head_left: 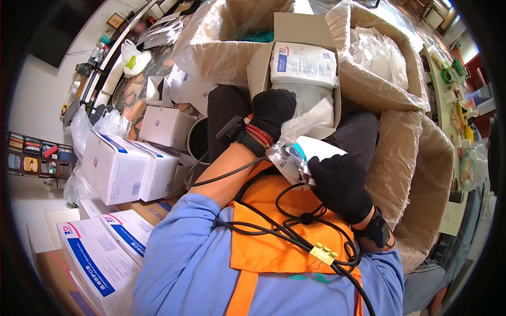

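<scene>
On the person's lap sits an open cardboard box (261, 71), its flap standing up at the far side, with white sealed packs (303, 63) stacked inside. Just near of it both hands, in black gloves, work a clear plastic packet (295, 152) with a blue and white item inside. The left hand (271, 113) is closed on the packet's far end, where a white flap of wrapper sticks up toward the box. The right hand (337, 184) is clamped on the near end, fingers curled round it and knuckles facing up. The packet hangs between the two hands, above the lap and touching neither the box nor the packs.

A string of red beads (259, 135) and a black strap ring the left wrist; a black band sits on the right wrist. Black cables (295, 231) loop across an orange vest (269, 247), pinned by a yellow clip (322, 254).

Left of the person stand stacked white cartons (113, 166) with blue edging, and more such cartons (100, 258) lie nearer. Far and right, big bins lined with clear plastic bags (406, 152) ring the lap box; one at the far right holds crumpled white wrappers (379, 52). A cluttered shelf (31, 152) runs along the left wall.
</scene>
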{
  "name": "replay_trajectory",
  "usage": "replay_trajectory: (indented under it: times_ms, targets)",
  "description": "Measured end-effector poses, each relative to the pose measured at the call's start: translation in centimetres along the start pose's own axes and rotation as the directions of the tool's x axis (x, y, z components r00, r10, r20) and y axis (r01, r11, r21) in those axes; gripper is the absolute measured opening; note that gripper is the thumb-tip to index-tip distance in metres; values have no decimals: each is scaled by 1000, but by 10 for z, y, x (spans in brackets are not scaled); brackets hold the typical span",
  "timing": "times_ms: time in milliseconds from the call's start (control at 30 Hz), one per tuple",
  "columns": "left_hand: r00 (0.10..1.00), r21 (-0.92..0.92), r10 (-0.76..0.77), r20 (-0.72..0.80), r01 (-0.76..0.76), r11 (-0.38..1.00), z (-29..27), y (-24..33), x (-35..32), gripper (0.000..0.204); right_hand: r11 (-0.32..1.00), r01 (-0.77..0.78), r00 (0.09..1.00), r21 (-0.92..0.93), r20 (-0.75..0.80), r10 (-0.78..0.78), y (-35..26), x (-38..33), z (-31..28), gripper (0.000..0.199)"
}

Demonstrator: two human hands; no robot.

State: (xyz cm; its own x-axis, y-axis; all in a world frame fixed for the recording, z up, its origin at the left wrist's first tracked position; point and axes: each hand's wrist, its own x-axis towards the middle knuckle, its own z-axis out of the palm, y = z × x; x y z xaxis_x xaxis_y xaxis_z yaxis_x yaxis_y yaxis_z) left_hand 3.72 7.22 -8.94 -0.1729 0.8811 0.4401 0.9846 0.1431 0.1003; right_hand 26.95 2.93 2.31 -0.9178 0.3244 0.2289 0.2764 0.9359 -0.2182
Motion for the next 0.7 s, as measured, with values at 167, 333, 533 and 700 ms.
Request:
replay_trajectory:
  times_ms: [167,333,533,700]
  targets:
    - [999,-228,30,-39,-38,973,-32,-17,16,29,920,-83,992,383,-56,112,33,6,16,29]
    - [971,-361,210,-117,-238,901,-42,-38,49,63,901,-90,995,424,7,96,51,19,64,27]
    - [987,-292,152,57,-129,947,-19,-51,74,61,936,-181,983,300,40,178,35,59,86,23]
    - [984,-274,106,141,-64,960,-33,-54,82,56,960,-104,994,260,-1,108,18,56,22,36]
